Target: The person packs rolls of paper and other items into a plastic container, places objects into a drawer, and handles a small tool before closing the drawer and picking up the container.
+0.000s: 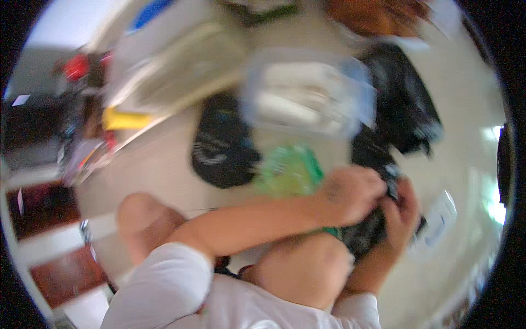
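Note:
In the head view, which is blurred by motion, my left hand (355, 193) and my right hand (400, 205) meet at the right, in front of my bent knee. Between their fingers they pinch a gathered part of a black plastic bag (370, 152). More black plastic hangs below my hands, beside the knee. Just left of my left hand lies a translucent green plastic bag (287, 170), its contents too blurred to make out. Beyond it stands a clear plastic bin (248, 96) with white items (296, 98) inside.
A filled black bag (222, 144) stands left of the bin; another black bag (404, 94) lies to its right. A whitish packet (439, 220) is on the floor near my right hand. A large pale container (185, 70) and a yellow object (125, 119) are at upper left.

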Tool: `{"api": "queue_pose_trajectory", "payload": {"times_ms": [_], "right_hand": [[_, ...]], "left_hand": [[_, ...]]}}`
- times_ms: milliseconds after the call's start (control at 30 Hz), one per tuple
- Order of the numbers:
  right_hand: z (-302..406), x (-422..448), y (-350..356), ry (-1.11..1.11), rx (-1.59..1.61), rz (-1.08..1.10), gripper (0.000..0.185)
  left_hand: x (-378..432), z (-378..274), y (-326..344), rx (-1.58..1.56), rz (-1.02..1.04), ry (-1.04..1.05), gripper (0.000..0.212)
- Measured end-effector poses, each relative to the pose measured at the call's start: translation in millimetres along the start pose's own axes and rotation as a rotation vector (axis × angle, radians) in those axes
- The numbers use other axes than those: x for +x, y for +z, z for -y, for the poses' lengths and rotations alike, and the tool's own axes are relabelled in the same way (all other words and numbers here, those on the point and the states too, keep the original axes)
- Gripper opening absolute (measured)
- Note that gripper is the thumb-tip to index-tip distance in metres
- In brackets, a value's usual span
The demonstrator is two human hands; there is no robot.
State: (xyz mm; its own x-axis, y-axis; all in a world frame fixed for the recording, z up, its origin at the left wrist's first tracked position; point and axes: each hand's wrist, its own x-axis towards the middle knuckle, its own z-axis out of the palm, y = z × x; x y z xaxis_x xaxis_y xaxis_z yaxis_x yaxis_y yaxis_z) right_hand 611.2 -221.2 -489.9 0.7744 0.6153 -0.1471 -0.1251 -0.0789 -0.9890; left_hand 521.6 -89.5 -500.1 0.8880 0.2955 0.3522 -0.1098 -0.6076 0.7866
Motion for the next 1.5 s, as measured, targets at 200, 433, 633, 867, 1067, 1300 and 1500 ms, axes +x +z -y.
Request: {"api": "queue_pose_trajectory", "payload": {"times_ms": [200, 433, 633, 867, 1067, 1300, 1500], "right_hand": [[-7.9, -1.1, -30.6, -0.016, -0.305, 0.005, 0.022], [-34.7, 3.9, -29.6, -0.385, -0.704, -0.092, 0.012], [-27.7, 12.3, -76.0, -0.132, -0.178, -0.346, 0.027], [-0.2, 32.1, 8.3, -0.089, 0.034, -0.323, 0.011], [2.7, 20.8, -11.0, -0.072, 0.395, -0.302, 0.014], [1.3, 14.4, 1.1, -0.074, 0.184, -0.270, 0.019], [17.2, 13.7, -4.0, -0.032, 0.056, -0.211, 0.018]], "left_hand": [[11.4, -8.2, 8.7, -0.053, 0.095, 0.006, 0.018], [4.7, -7.0, 4.3, -0.086, 0.155, 0.095, 0.017], [21.7, -18.2, -0.4, -0.092, 0.089, 0.267, 0.018], [12.2, 12.4, -30.8, 0.093, 0.093, 0.244, 0.027], [21.2, -13.6, 4.0, 0.198, 0.103, 0.147, 0.031], [21.2, -6.0, 0.6, 0.311, 0.143, 0.171, 0.026], [22.3, -10.5, -7.4, 0.493, 0.175, 0.297, 0.029]]}}
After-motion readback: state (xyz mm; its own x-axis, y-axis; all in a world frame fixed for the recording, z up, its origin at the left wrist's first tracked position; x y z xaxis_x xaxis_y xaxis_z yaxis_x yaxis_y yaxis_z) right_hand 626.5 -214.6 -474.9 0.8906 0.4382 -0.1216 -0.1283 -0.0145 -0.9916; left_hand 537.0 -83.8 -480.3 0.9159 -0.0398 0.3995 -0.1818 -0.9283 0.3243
